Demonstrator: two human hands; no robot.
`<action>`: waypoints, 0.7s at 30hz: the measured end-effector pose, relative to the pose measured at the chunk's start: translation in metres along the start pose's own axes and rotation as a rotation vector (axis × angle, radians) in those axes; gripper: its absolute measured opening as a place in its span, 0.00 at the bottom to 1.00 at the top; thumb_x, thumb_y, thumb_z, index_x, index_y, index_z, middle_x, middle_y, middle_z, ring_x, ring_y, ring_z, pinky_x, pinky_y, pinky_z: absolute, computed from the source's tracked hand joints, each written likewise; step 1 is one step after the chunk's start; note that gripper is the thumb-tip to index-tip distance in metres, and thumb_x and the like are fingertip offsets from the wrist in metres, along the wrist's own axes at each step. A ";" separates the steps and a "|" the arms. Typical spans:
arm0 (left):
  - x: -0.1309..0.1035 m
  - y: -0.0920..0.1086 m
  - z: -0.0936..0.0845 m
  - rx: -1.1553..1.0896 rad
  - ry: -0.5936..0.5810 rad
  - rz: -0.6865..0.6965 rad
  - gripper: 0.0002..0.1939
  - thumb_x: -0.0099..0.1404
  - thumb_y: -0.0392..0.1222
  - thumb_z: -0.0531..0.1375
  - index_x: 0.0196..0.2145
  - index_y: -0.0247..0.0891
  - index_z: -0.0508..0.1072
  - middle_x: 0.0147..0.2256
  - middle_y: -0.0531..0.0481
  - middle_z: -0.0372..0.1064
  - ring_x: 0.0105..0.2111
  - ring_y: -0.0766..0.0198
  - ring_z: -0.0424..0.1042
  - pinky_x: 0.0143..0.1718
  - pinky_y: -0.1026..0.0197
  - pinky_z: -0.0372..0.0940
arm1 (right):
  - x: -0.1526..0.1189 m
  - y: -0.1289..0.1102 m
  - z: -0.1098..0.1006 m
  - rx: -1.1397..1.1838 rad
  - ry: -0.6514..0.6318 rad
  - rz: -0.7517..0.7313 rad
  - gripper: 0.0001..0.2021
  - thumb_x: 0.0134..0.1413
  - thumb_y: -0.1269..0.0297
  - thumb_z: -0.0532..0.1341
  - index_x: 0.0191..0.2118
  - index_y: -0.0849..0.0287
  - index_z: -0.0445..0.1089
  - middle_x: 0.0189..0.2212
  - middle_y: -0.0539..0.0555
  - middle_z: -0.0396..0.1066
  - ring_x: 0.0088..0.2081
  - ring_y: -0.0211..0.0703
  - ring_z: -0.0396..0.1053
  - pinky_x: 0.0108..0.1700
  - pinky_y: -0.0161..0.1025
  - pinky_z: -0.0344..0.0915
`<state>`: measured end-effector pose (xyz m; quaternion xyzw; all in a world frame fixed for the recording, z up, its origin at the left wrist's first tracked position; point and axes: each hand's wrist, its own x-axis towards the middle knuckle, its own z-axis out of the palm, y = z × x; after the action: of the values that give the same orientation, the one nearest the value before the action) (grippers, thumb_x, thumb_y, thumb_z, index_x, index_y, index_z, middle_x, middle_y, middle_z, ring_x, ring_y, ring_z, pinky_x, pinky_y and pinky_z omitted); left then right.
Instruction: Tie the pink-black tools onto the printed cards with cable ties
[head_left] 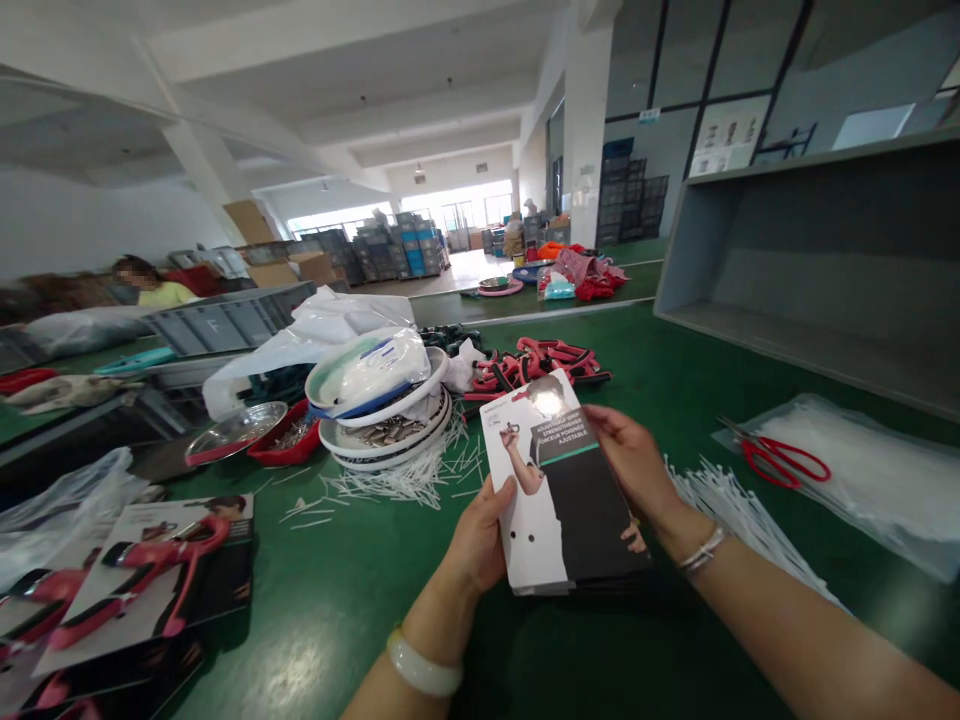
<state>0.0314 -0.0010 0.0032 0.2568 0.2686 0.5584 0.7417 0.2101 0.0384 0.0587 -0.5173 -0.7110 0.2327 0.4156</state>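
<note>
A stack of printed backing cards is held upright between my two hands above the green table. My left hand grips the lower left edge, its thumb on the front. On the right edge, my right hand is closed around the cards, its fingertips hidden behind them. The front card is white and dark grey, with small punched holes at lower left. Beyond the cards lies a pile of red and black hand grip strengtheners. White cable ties lie beside my right forearm.
Red-handled scissors rest on a clear plastic bag at right. Stacked bowls and a red tray stand at left centre. Carded hand grips lie at left. A grey shelf borders the right. Another person is far left.
</note>
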 end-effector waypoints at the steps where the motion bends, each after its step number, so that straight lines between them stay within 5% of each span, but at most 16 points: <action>1: 0.000 0.000 0.000 0.018 0.006 0.003 0.23 0.58 0.40 0.62 0.52 0.38 0.64 0.40 0.46 0.74 0.37 0.57 0.73 0.40 0.56 0.66 | 0.003 -0.002 -0.007 -0.030 0.067 -0.028 0.20 0.64 0.56 0.43 0.52 0.60 0.65 0.44 0.58 0.70 0.42 0.44 0.69 0.41 0.41 0.66; 3: 0.000 0.000 0.000 0.049 0.007 0.006 0.25 0.57 0.40 0.63 0.52 0.38 0.64 0.40 0.45 0.74 0.36 0.57 0.74 0.40 0.56 0.66 | 0.006 -0.009 -0.018 -0.189 0.112 -0.166 0.20 0.61 0.54 0.50 0.50 0.60 0.67 0.43 0.58 0.71 0.43 0.47 0.67 0.44 0.43 0.64; 6: 0.000 -0.001 -0.001 0.095 -0.028 0.020 0.27 0.57 0.41 0.64 0.53 0.39 0.62 0.40 0.46 0.74 0.34 0.59 0.74 0.37 0.58 0.66 | 0.003 -0.025 -0.020 -0.517 -0.101 -0.358 0.20 0.48 0.52 0.62 0.45 0.57 0.72 0.47 0.58 0.70 0.49 0.52 0.64 0.50 0.47 0.60; 11: -0.001 -0.003 -0.005 0.215 -0.028 -0.025 0.25 0.55 0.45 0.65 0.50 0.40 0.65 0.36 0.47 0.75 0.30 0.58 0.74 0.33 0.59 0.65 | -0.004 -0.026 0.002 -0.668 -0.378 -0.341 0.08 0.55 0.64 0.58 0.34 0.55 0.75 0.34 0.53 0.74 0.39 0.44 0.69 0.40 0.39 0.61; 16: 0.003 0.001 -0.005 0.182 0.069 -0.006 0.25 0.54 0.43 0.65 0.49 0.38 0.65 0.36 0.46 0.75 0.30 0.58 0.74 0.34 0.59 0.65 | -0.005 -0.022 0.006 -0.528 -0.210 -0.462 0.08 0.57 0.66 0.57 0.34 0.59 0.74 0.34 0.55 0.74 0.41 0.44 0.68 0.45 0.39 0.60; 18: 0.004 0.002 -0.007 0.180 0.089 0.007 0.24 0.53 0.42 0.66 0.48 0.37 0.66 0.34 0.46 0.75 0.29 0.59 0.74 0.33 0.59 0.65 | -0.004 -0.025 -0.003 -0.467 -0.234 -0.526 0.08 0.56 0.62 0.59 0.38 0.57 0.73 0.37 0.55 0.74 0.43 0.44 0.68 0.46 0.40 0.60; 21: 0.008 0.002 -0.014 0.195 0.142 0.017 0.23 0.50 0.42 0.67 0.43 0.34 0.69 0.32 0.45 0.75 0.27 0.59 0.73 0.32 0.59 0.65 | -0.001 -0.018 -0.026 -0.458 -0.226 -0.385 0.14 0.55 0.55 0.58 0.44 0.55 0.71 0.35 0.53 0.74 0.36 0.42 0.69 0.39 0.37 0.61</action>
<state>0.0223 0.0083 -0.0065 0.2898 0.3712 0.5527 0.6875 0.2219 0.0282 0.0864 -0.4243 -0.8713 0.0399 0.2432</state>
